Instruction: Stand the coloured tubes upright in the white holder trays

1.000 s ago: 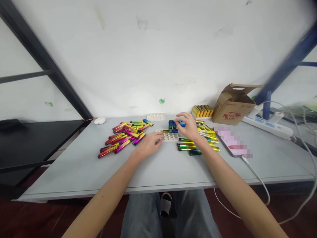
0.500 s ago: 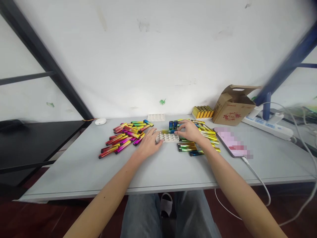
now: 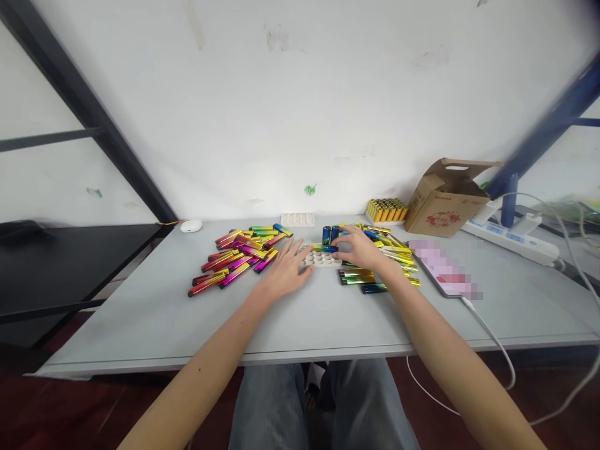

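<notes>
At the near side of the grey table (image 3: 304,325), loose shiny dark-blue and yellow sticks (image 3: 356,276) lie just below the right hand (image 3: 359,250). The left hand (image 3: 284,272) is spread, grasping nothing, its thumb and fingertips at the left end of the white holed tray (image 3: 323,259). The right hand's fingers are bent at the tray's far right corner, by the end of a yellow-blue stick (image 3: 323,248) lying along the tray's far side; whether they grip it I cannot tell. Just beyond, two dark-blue pieces (image 3: 327,235) stand upright, left of the right hand's fingers.
</notes>
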`<action>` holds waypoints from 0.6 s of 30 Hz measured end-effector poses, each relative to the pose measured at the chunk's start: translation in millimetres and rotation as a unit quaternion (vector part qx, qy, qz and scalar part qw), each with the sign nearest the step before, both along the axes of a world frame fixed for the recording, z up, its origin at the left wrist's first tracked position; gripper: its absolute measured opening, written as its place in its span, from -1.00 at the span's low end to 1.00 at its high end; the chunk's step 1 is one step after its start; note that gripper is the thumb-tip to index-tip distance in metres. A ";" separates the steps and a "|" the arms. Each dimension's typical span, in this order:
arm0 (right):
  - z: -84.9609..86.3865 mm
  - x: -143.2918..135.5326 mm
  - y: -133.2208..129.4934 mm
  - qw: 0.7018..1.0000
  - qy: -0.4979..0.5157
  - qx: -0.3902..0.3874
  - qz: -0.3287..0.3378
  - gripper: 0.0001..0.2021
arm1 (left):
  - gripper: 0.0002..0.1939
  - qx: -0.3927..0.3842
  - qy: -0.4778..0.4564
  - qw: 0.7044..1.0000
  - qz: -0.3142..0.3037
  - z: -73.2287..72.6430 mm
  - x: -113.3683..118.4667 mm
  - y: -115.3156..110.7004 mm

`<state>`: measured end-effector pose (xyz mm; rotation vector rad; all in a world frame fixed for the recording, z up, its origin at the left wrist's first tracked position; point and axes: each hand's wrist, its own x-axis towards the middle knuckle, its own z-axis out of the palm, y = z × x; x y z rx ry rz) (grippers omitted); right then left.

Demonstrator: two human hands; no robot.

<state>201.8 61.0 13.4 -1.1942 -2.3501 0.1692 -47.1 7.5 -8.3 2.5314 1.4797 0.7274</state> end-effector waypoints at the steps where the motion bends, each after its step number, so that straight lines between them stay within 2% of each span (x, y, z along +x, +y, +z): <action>1: -0.5 -0.8 -0.4 1.000 -0.010 0.005 -0.001 -0.74 | -0.51 0.000 -0.005 1.000 0.002 0.1 0.2 0.1; 6: 3.6 -7.4 -7.6 0.998 -0.024 0.047 0.015 -0.76 | -0.62 0.036 -0.035 0.999 0.006 2.5 2.6 2.4; 10: 8.9 -20.3 -17.3 0.994 0.043 0.097 0.011 -0.77 | -0.77 0.068 -0.076 0.995 0.007 4.7 3.0 5.7; 13: 11.8 -31.0 -23.8 0.987 0.100 0.127 0.006 -0.77 | -0.80 0.069 -0.098 0.993 -0.004 4.4 3.1 7.8; 18: 15.1 -39.4 -29.5 0.981 0.150 0.117 0.049 -0.79 | -0.87 0.054 -0.134 0.989 -0.032 2.3 4.4 8.9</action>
